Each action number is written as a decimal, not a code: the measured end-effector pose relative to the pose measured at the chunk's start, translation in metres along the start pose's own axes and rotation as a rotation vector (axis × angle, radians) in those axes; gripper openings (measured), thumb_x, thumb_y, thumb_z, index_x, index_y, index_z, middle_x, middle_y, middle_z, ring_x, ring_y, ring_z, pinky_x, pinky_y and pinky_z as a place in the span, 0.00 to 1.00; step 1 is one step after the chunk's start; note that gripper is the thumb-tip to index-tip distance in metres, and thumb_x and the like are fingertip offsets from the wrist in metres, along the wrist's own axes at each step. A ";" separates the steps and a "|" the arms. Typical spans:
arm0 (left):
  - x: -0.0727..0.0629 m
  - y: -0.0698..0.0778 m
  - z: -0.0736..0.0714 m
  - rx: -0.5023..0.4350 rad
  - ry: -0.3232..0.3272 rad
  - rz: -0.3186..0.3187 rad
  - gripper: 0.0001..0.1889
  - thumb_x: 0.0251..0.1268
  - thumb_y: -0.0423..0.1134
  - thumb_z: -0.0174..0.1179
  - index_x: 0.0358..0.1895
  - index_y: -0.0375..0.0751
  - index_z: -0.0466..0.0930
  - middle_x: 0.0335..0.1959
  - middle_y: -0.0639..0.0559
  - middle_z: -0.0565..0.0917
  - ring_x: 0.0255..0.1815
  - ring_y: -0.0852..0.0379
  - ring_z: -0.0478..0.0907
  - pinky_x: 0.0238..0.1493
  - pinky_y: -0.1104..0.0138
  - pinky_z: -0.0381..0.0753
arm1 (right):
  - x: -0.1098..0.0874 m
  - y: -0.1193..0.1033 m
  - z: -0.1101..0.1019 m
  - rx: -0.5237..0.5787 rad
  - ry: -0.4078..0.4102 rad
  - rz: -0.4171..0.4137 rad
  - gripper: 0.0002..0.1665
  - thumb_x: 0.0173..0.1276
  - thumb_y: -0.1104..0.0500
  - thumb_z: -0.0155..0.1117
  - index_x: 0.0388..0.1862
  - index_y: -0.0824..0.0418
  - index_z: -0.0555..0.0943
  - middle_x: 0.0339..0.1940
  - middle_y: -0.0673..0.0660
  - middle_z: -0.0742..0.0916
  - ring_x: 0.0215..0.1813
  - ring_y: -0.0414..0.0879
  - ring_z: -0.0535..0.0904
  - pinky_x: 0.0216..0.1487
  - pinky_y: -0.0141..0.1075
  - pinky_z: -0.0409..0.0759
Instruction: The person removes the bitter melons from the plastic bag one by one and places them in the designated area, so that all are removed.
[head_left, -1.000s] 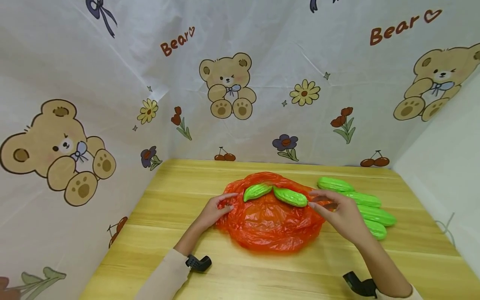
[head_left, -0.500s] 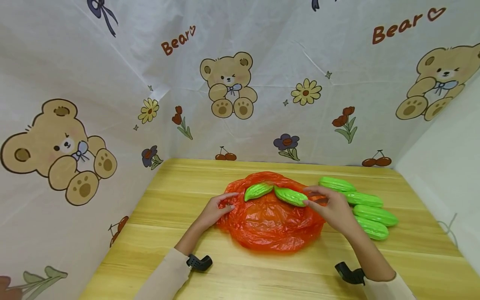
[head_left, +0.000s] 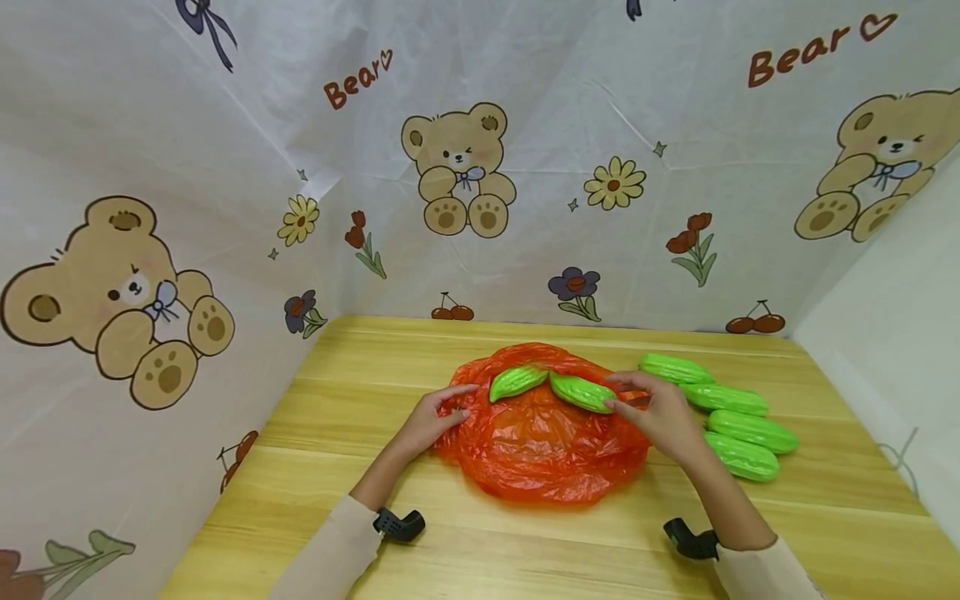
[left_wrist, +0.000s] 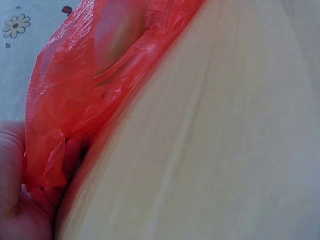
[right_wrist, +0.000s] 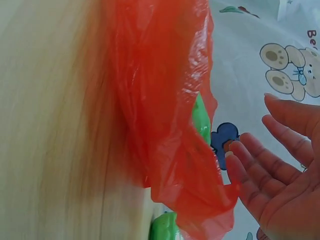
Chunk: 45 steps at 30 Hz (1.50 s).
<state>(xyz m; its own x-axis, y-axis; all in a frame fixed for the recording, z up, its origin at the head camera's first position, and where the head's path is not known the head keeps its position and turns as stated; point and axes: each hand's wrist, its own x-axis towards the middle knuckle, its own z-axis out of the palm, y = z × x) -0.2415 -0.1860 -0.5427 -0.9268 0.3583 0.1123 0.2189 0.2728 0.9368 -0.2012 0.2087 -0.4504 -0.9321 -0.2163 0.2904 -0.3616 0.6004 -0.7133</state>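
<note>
A crumpled, see-through red plastic bag lies spread on the table. Two bright green, ridged toy cucumbers rest in its upper part: the left cucumber and the right cucumber. My left hand holds the bag's left side, and in the left wrist view a flap of plastic hangs between palm and curled fingers. At the bag's right side is my right hand, its thumb tip close to the end of the right cucumber. The right wrist view shows its fingers spread, with nothing between them and the thumb.
Several more green cucumbers lie in a loose row on the wooden table, right of the bag. A bear-print cloth stands behind and on the left, and a white wall on the right.
My right hand has shifted a little left towards the right cucumber's end, then slowed. Left hand, bag and cucumbers stay about where they were.
</note>
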 end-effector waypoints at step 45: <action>0.001 0.001 0.000 -0.018 0.000 -0.028 0.22 0.71 0.40 0.64 0.66 0.58 0.80 0.70 0.52 0.75 0.68 0.50 0.72 0.54 0.63 0.81 | 0.011 0.038 0.017 0.043 -0.058 0.123 0.25 0.67 0.61 0.73 0.62 0.64 0.81 0.57 0.67 0.84 0.56 0.62 0.82 0.53 0.53 0.83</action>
<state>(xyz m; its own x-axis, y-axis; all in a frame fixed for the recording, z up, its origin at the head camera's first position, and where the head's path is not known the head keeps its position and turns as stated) -0.2428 -0.1857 -0.5418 -0.9323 0.3512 0.0860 0.1876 0.2664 0.9454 -0.2253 0.2160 -0.4852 -0.9686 -0.1879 0.1630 -0.2441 0.5920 -0.7681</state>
